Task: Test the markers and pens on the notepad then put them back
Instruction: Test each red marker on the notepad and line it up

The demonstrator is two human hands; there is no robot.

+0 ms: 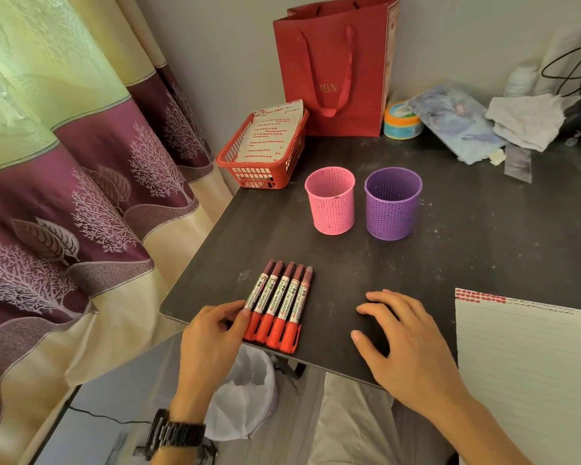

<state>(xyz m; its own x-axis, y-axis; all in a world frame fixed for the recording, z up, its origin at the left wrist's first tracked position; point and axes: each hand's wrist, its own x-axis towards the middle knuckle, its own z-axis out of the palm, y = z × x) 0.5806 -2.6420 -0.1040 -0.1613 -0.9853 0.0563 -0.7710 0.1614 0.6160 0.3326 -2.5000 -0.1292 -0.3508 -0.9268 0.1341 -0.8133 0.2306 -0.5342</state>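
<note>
1. Here, five red-capped markers [279,303] are laid side by side in a tight row on the dark worktop [349,280], their caps pointed toward the near edge, just to the right of the left hand [212,333].
2. The left hand is held with loosely bent fingers, and its fingertips [245,313] are set against the side of the outermost marker; nothing is enclosed by it.
3. A black wristwatch [175,434] is worn on the left wrist.
4. The right hand [403,344] is spread wide, palm down, low over the worktop between the markers and the notepad [530,370]; nothing is held in it, and whether the surface is touched cannot be told.
5. The lined notepad is placed just to the right of the right hand, its near part cut off by the frame.
6. A pink perforated cup [331,206] and a purple perforated cup [392,206] are stood upright, close together, well beyond both hands.
7. Farther beyond the left hand, a red basket [265,176] with printed sheets is seen, and a red paper bag [332,72] is stood behind it against the wall.
</note>
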